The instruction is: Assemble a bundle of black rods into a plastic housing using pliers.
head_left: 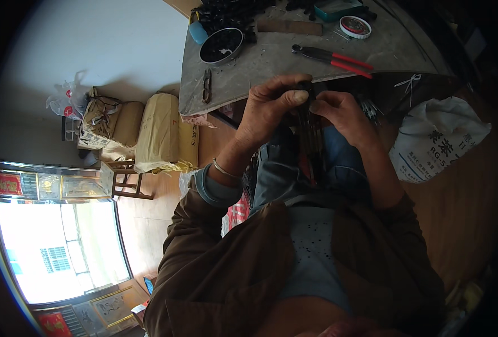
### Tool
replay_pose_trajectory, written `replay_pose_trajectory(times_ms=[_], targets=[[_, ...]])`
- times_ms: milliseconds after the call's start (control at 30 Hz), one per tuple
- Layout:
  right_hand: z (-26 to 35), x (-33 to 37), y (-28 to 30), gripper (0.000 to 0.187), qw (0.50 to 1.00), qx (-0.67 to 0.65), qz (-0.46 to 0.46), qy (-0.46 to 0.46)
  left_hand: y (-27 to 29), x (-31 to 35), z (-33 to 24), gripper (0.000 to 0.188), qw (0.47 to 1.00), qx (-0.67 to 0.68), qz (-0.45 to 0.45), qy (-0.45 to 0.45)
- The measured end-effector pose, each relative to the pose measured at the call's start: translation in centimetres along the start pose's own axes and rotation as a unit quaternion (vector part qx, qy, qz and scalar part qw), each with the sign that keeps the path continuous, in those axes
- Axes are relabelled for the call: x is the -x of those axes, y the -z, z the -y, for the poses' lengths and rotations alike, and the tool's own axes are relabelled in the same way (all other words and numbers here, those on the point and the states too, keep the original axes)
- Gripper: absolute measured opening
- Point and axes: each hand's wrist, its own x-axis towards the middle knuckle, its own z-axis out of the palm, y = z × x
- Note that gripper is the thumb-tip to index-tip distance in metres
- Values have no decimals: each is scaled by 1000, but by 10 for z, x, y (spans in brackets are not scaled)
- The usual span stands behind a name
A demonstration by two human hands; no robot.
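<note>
Just off the table's near edge, my left hand pinches a long dark piece by its black top end, thumb against the forefinger. My right hand is closed at the same piece from the other side, its fingertips just below that end. Thin dark strips or rods hang down from there between my knees. Shadow and my fingers hide its exact kind. Pliers with red handles lie on the table beyond my hands. A small dark metal tool rests near the table's left edge.
On the grey table stand a round tin of black parts, a white round lid and a flat brown bar. Black pieces are heaped behind. A white woven sack stands right; wrapped bundles and a wooden stool are left.
</note>
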Motion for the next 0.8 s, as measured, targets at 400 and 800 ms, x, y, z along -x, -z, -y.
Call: replay_pose_trajectory(times_ms=[400,800], targets=[[1,2,4,32,997,-20,47,-54,6,1,-5,38,996,29,87,0],[1,12,17,42,959,-95,255,-72,-4,-13,-19,45,968,3,250,-23]])
